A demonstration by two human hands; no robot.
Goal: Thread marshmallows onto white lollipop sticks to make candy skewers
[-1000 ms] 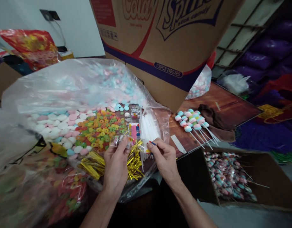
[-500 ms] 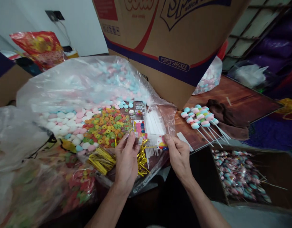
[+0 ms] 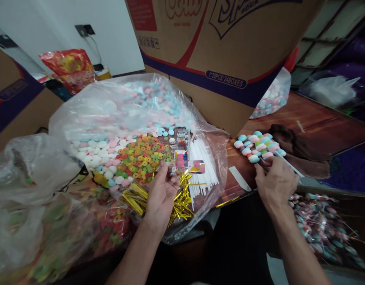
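Note:
My left hand (image 3: 161,192) pinches a small clear printed wrapper bag (image 3: 182,156) above a pile of gold twist ties (image 3: 158,198). Beside it lie white sticks (image 3: 203,166) and heaps of pastel marshmallows (image 3: 96,152) and coloured ring gummies (image 3: 142,156), all on clear plastic. My right hand (image 3: 274,180) is over at the right, its fingers closed around the sticks of the marshmallow skewers (image 3: 258,144) lying on the wooden table (image 3: 316,122).
A big tilted cardboard candy carton (image 3: 218,51) stands behind. A clear bag of gummies (image 3: 51,221) is at left, a box of wrapped lollipops (image 3: 319,229) at lower right, a brown cloth (image 3: 295,148) behind the skewers, and a red foil bag (image 3: 69,67) at back left.
My right hand left the wrapper and moved right to the marshmallow skewers, closing on their sticks. My left hand kept hold of the wrapper bag. The camera swung slightly left.

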